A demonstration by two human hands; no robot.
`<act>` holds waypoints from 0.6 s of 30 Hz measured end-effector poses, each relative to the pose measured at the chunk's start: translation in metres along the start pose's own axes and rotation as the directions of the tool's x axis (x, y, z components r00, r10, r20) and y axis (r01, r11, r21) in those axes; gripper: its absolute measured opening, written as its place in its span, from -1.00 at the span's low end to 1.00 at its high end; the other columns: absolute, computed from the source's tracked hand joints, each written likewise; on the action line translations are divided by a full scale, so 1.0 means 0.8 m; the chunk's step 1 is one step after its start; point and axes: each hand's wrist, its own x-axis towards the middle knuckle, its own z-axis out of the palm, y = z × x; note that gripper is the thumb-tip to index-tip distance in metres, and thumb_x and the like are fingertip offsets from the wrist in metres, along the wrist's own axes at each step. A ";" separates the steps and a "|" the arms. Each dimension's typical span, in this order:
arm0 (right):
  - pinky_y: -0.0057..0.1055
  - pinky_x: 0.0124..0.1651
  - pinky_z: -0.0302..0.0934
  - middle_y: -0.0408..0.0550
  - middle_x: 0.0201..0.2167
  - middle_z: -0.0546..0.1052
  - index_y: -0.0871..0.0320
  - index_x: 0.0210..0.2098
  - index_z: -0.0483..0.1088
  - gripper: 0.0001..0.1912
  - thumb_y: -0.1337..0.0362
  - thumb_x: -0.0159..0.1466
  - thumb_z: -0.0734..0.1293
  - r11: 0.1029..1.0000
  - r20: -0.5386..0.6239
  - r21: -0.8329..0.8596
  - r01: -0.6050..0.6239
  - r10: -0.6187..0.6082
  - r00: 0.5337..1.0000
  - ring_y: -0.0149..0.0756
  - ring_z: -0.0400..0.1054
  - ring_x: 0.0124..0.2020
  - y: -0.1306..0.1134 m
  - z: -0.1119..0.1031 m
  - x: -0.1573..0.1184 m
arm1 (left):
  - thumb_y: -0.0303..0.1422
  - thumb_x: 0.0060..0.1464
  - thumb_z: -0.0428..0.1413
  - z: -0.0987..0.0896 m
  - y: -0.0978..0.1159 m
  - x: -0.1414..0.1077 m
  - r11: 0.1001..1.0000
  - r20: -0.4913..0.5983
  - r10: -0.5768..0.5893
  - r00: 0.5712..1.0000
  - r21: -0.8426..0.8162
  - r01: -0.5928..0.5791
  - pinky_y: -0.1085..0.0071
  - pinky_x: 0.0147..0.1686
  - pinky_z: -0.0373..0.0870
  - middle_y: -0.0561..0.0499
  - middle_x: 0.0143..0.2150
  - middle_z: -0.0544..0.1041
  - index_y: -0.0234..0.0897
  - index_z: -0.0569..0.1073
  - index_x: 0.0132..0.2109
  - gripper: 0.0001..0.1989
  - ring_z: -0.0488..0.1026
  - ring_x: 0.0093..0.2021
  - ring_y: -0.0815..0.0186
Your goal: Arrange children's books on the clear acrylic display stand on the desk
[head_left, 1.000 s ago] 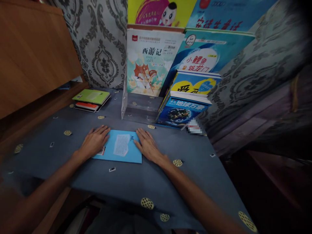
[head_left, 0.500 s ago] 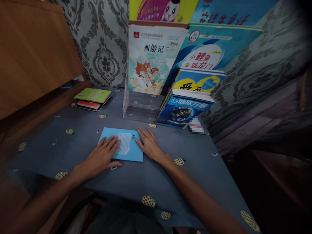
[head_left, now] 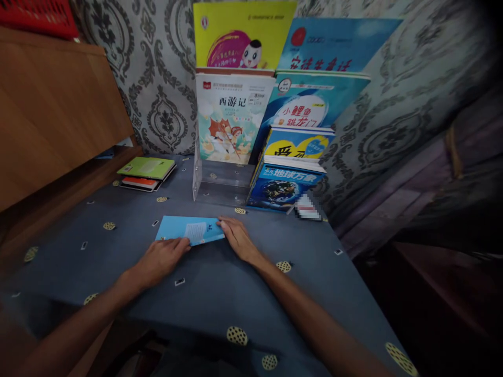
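Note:
A light blue book (head_left: 176, 226) with a pale text panel on its cover is in both my hands above the table. Its face looks foreshortened, so it seems tilted. My left hand (head_left: 167, 256) is closed on the near edge, fingers curled over the cover. My right hand (head_left: 236, 235) grips the right end, with fingertips at the upper right corner. My thumbs and the underside of the book are mostly hidden.
Behind the book stands a clear rack (head_left: 222, 183) holding several upright books, among them a white-covered book (head_left: 231, 118) and a blue earth-picture book (head_left: 281, 191). A small stack with a green book (head_left: 147, 167) lies at left, near a wooden cabinet (head_left: 58, 104). Patterned cloth covers the table (head_left: 220, 293).
My hands were lying flat on the blue book on the table. Now they grip its edges and it is tilted. The view has tipped up, showing more of the upper books.

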 end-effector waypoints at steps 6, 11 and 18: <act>-0.20 0.05 0.28 -0.02 -0.35 0.55 0.14 -0.43 0.46 -0.31 -0.24 0.38 0.01 0.957 -0.058 0.288 -0.036 0.055 0.997 -0.12 0.44 -0.11 -0.003 -0.007 0.007 | -0.15 0.26 -0.16 -0.040 0.009 0.014 0.926 -0.088 -0.183 0.979 -0.350 0.142 0.44 -0.48 0.17 0.11 -0.58 0.33 -0.17 0.38 -0.30 -0.69 0.28 -0.57 0.33; -0.37 -0.26 0.32 -0.12 -0.40 0.51 0.15 -0.32 0.46 -0.47 -0.23 0.10 0.38 0.840 -0.115 0.533 -0.099 0.188 0.975 -0.28 0.40 -0.36 -0.006 -0.006 0.010 | 0.13 0.11 -0.02 -0.056 0.008 0.026 0.769 -0.170 -0.324 0.931 -0.620 0.154 0.48 -0.51 0.23 0.12 -0.57 0.27 -0.20 0.33 -0.47 -0.51 0.23 -0.54 0.35; -0.45 -0.41 0.36 -0.11 -0.31 0.62 0.11 -0.18 0.47 -0.35 -0.09 -0.16 0.59 0.481 0.072 0.856 -0.188 0.247 0.966 -0.33 0.44 -0.39 -0.023 0.007 0.009 | 0.01 -0.11 0.25 -0.052 0.020 0.046 0.150 0.105 -0.583 0.805 -0.961 0.234 0.44 -0.52 0.43 0.09 -0.52 0.49 -0.24 0.43 -0.34 -0.60 0.42 -0.52 0.31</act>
